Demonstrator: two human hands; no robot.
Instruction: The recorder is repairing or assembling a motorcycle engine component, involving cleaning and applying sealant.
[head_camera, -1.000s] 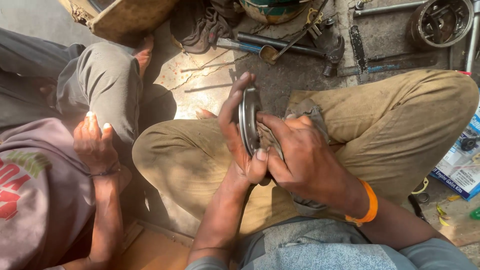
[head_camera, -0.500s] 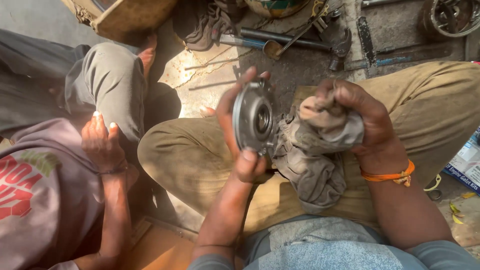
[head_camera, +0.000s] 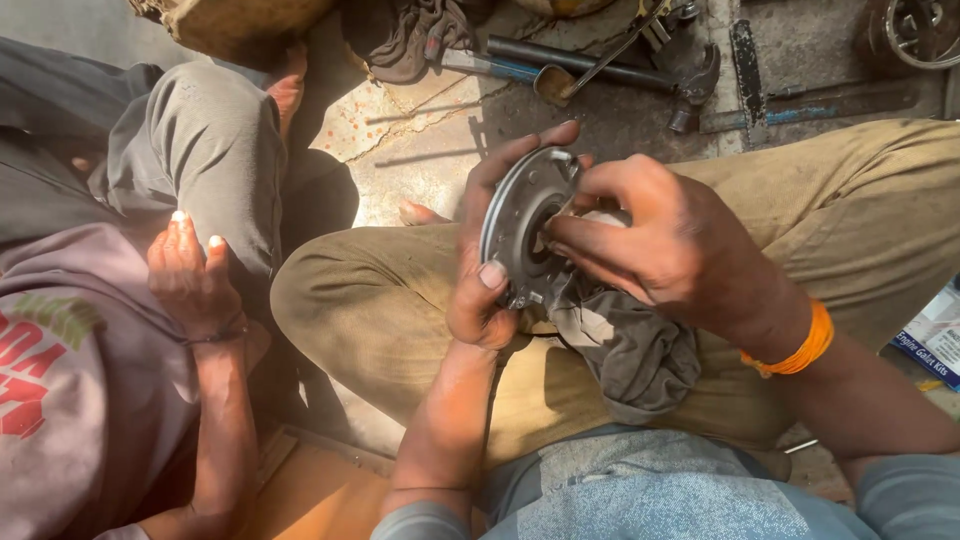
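A round metal disc (head_camera: 525, 225), grey and dull with a dark hole at its centre, stands almost on edge above the person's lap, just above the middle of the view. Its flat face turns toward 3 o'clock and slightly toward the camera; its long axis runs from about 1 o'clock down to 7 o'clock. Small notches or bolt holes show along the rim.

The left hand (head_camera: 490, 255) is clenched around the disc from behind, fingers curling over the top edge at 12 o'clock and the thumb pressed on the lower rim. The right hand (head_camera: 660, 245), coming in from 3 o'clock, grasps a grimy grey rag (head_camera: 625, 350) and pushes its fingertips and a wad of cloth into the disc's central hole. The rest of the rag hangs soft and crumpled toward 5 o'clock, over the khaki trousers (head_camera: 400, 320). An orange band (head_camera: 800, 345) circles the right wrist.

At 9 o'clock another person's hand (head_camera: 190, 280) rests loosely near a grey-trousered knee (head_camera: 200, 150), apart from the disc.

On the stained concrete floor (head_camera: 420, 130) at 12 o'clock lie a dark cloth (head_camera: 410, 35), a blue-handled tool (head_camera: 490, 65), a long dark metal bar (head_camera: 590, 65) and a hammer (head_camera: 695, 85). No container shows its contents clearly. A printed carton (head_camera: 935, 340) sits at 3 o'clock.
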